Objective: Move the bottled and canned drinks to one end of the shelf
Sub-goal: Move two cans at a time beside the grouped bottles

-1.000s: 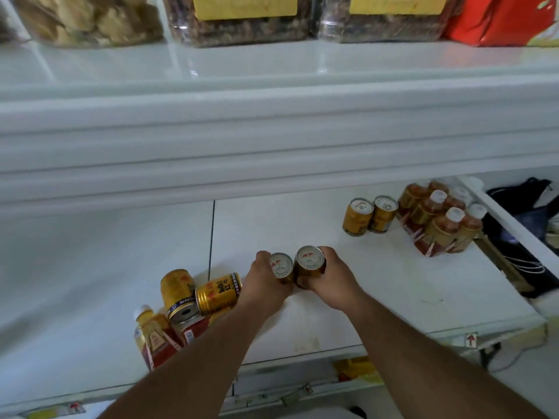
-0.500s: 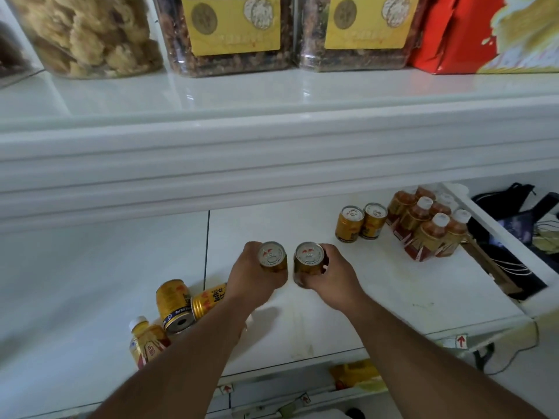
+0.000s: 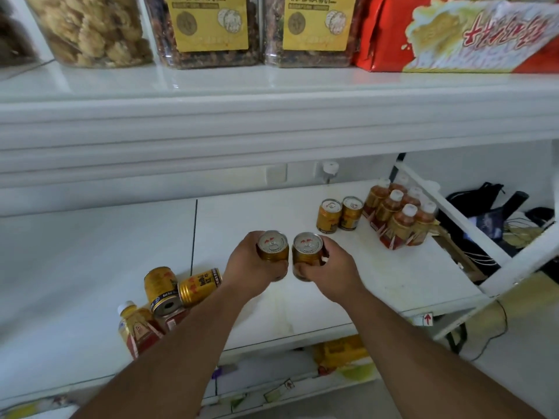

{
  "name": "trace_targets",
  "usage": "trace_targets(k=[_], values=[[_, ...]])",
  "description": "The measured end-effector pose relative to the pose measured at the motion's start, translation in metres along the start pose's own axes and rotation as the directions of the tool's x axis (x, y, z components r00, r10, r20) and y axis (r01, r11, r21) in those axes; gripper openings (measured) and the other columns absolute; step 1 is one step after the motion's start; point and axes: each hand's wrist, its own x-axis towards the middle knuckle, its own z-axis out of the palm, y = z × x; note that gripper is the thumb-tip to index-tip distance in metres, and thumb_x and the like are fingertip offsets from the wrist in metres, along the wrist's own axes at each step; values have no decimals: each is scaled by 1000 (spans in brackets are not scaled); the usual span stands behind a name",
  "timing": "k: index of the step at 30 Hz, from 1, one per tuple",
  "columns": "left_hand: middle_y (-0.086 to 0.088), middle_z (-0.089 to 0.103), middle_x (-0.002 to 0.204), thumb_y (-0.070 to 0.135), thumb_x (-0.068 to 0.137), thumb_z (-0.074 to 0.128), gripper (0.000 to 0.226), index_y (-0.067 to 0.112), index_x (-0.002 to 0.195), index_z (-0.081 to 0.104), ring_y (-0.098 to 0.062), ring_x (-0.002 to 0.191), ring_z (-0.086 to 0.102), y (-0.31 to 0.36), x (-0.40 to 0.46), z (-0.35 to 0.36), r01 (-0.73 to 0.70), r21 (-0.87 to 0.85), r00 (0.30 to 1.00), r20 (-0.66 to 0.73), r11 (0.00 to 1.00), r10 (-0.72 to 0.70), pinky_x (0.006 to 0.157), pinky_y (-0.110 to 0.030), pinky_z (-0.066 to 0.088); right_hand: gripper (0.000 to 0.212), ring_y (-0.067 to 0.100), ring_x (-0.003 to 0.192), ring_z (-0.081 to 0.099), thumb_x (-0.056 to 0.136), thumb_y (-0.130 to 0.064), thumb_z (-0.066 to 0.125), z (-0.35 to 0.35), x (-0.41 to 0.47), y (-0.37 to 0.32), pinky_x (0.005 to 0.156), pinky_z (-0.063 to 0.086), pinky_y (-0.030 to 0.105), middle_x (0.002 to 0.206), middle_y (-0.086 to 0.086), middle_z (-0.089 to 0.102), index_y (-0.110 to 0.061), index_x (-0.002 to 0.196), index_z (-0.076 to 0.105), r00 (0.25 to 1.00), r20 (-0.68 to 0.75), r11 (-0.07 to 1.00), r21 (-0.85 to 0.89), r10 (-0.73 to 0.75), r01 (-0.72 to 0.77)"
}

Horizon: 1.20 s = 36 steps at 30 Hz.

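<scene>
At the shelf's [image 3: 302,309] right end stood two cans [image 3: 339,214] and six bottles [image 3: 399,214]. Left hand [image 3: 251,264] and right hand [image 3: 329,269] each gripped one can; two cans and bottles remained left.

Both arms outstretched, left hand [image 3: 252,261] and right hand [image 3: 328,267] side by side, fingers curled, each gripping something.

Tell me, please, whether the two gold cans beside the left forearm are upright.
No, the two gold cans lie tipped on their sides, one's base facing the camera.
</scene>
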Motion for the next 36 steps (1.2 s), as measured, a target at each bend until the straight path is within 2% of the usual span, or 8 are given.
trace_targets(k=[4,10,12,17,23,26,32,36], values=[[19,61,95,14,65,83,61,33,115,53,2,86,59,13,-20,10,21,11,1000,-23,1000,-20,62,-18,44,67,5,102,59,73,-22,88,-16,-12,4,80,43,14,112,-14,64,-27,133,57,999,23,1000,-1,-25,25],[19,62,95,13,64,85,61,30,115,55,5,84,59,34,-57,37,20,23,996,-83,1000,-18,61,-14,44,66,-3,91,58,75,-25,87,-51,-35,12,68,38,6,108,-19,60,-32,133,56,997,59,999,-17,-42,43],[20,61,94,13,65,86,60,30,114,54,7,82,58,38,-70,45,21,41,996,-93,999,-17,59,-10,42,66,-5,88,56,75,-25,87,-59,-43,16,69,38,6,108,-18,60,-31,133,56,996,70,999,-21,-48,49],[22,59,93,15,65,86,60,31,112,52,10,81,56,45,-99,65,22,62,991,-131,998,-14,60,-10,40,67,5,100,57,74,-26,87,-82,-65,26,70,38,6,111,-14,61,-29,134,56,993,101,997,-16,-69,71],[21,60,93,14,67,86,57,31,110,52,7,83,58,48,-127,74,-31,70,992,-118,997,39,65,-12,44,64,-6,91,56,74,-25,86,-101,-93,25,72,39,7,104,-20,61,-29,132,58,992,93,996,-10,-82,83],[21,60,94,15,67,86,58,31,111,52,9,83,57,49,-135,73,-56,60,992,-111,997,62,64,-10,43,64,-3,92,58,74,-26,86,-106,-105,21,73,41,10,103,-20,61,-29,131,59,994,72,997,-19,-80,81],[21,60,96,16,67,86,59,32,110,50,10,83,56,47,-155,69,-81,38,994,-74,996,84,62,-7,39,62,-12,87,54,75,-25,86,-111,-136,18,69,37,4,98,-25,58,-29,130,59,998,32,997,-51,-62,64],[21,61,95,17,65,87,59,32,110,52,5,87,60,42,-171,73,-82,7,994,-77,997,82,63,-10,41,63,-4,90,56,75,-26,86,-116,-155,19,70,37,5,105,-17,62,-28,132,58,998,17,995,-82,-62,63]])
